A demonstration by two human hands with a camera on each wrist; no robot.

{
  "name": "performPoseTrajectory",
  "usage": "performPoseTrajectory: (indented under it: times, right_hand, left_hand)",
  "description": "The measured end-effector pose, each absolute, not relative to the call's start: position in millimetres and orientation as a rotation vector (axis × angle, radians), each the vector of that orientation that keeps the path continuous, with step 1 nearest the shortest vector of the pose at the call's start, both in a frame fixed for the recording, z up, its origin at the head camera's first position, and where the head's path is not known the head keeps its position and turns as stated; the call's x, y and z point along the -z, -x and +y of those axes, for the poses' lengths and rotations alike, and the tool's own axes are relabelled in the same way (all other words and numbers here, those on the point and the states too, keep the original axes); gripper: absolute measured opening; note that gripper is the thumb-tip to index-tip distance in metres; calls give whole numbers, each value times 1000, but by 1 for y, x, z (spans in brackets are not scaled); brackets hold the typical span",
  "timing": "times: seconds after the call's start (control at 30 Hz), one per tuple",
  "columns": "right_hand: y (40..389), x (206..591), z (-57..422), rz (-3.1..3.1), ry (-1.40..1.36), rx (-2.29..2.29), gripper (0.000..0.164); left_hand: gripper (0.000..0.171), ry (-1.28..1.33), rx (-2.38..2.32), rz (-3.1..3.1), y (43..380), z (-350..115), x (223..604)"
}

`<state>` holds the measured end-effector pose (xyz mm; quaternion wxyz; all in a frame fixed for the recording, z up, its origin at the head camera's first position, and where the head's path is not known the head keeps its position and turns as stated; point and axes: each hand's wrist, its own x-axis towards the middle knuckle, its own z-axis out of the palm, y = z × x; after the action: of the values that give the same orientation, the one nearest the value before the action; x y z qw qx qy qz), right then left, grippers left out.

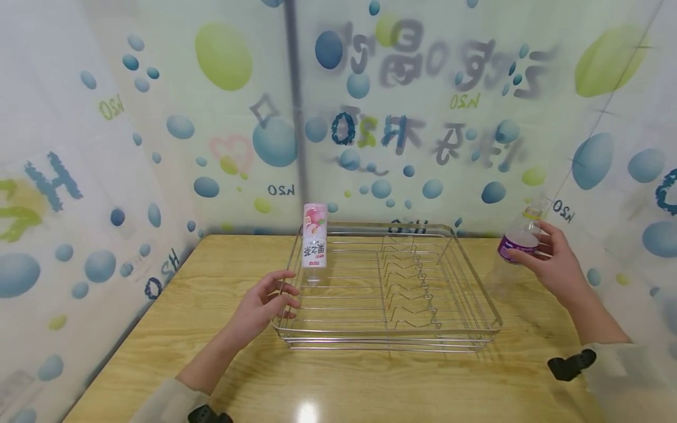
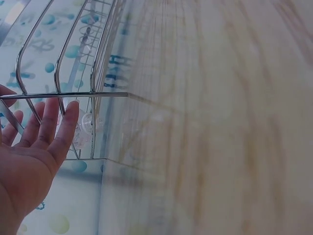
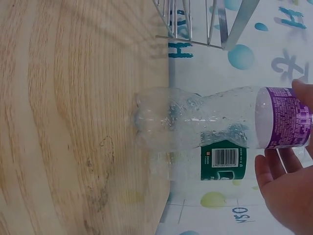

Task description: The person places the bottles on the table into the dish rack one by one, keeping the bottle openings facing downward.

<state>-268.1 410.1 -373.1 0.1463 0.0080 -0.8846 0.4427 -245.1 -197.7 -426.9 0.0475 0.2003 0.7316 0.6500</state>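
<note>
Right hand (image 1: 554, 265) grips upright bottle (image 1: 518, 238) near worktop's (image 1: 344, 385) right edge; left hand (image 1: 259, 308), fingers loosely parted, at left rim of rack (image 1: 391, 333)

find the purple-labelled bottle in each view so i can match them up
head: right side, beside the rack, held in the right hand; the purple-labelled bottle.
left wrist: not identifiable there.
right wrist: sideways across the picture, just below mid-height, its purple label near the right edge.
shared landmark: the wire rack, centre in head, upper left in left wrist, top in right wrist.
</note>
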Motion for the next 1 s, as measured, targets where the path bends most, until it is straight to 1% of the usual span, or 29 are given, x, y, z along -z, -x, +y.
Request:
performPoseTrajectory:
  times: [0.33, 0.47, 0.6, 0.77, 1.0]
  right_hand:
    - [266, 377, 405, -2540, -31, -1242, 96]
    - [264, 374, 400, -2524, -43, -1224, 92]
    - [262, 363, 391, -2486, -70, -1205, 89]
    - [258, 342, 374, -2420, -117, -1196, 89]
    - [252, 316, 347, -2322, -270, -1155, 81]
  left_hand:
    - [51, -606, -1961, 2248, 244, -198, 425]
    - [52, -587, -1943, 2258, 244, -198, 425]
    - [53, -581, -1899, 2316, 243, -200, 423]
    - [51, -578, -1804, 2446, 241, -205, 418]
    - [46, -610, -1740, 2643, 240, -211, 407]
